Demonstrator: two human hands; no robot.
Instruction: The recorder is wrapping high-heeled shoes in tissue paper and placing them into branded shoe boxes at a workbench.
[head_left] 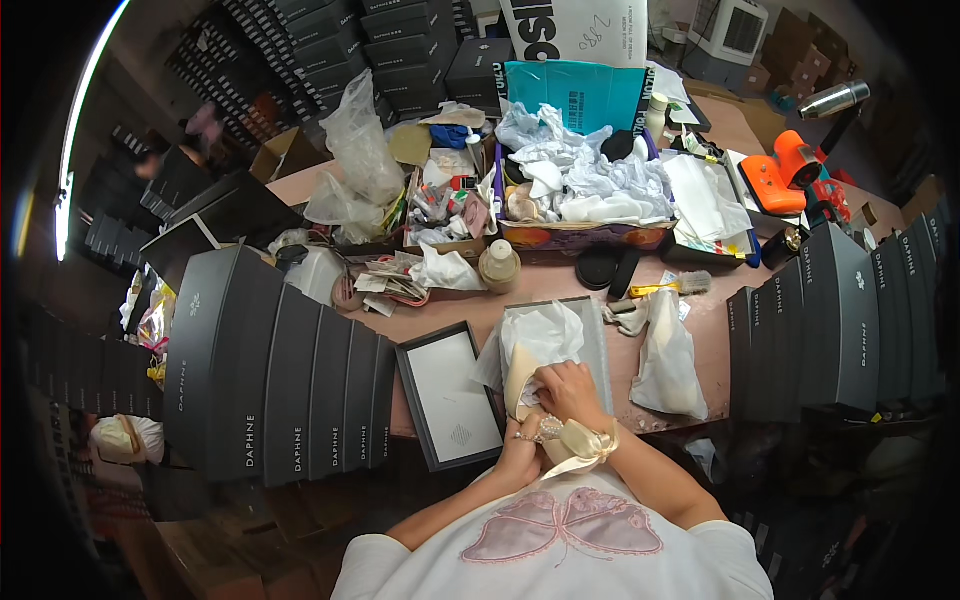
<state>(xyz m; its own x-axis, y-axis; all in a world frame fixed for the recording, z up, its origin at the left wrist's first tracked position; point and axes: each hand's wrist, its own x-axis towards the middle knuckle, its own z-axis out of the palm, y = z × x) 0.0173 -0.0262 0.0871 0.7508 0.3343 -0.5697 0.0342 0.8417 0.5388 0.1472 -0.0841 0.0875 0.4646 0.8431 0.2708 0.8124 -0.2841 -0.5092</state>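
A cream shoe (521, 374) with a pearl-beaded strap and a satin ribbon bow (582, 447) is held over an open grey shoebox (598, 342). My left hand (517, 456) is closed round its back part, by the beads. With bent fingers, my right hand (572, 391) presses crumpled white paper at the shoe's opening; its fingertips are partly hidden. White tissue paper (545, 330) spreads out of the box beyond the shoe. To the left lies the box lid (452, 395), its pale inside facing up. A white-wrapped bundle (670, 360) rests right of the box.
Dark shoeboxes stand in rows at left (270, 370) and right (835, 310). Behind the work area are a pump bottle (499, 267), a yellow-handled brush (672, 285), a carton of crumpled paper (590, 235), and a box of small items (450, 236). An orange device (780, 176) sits far right.
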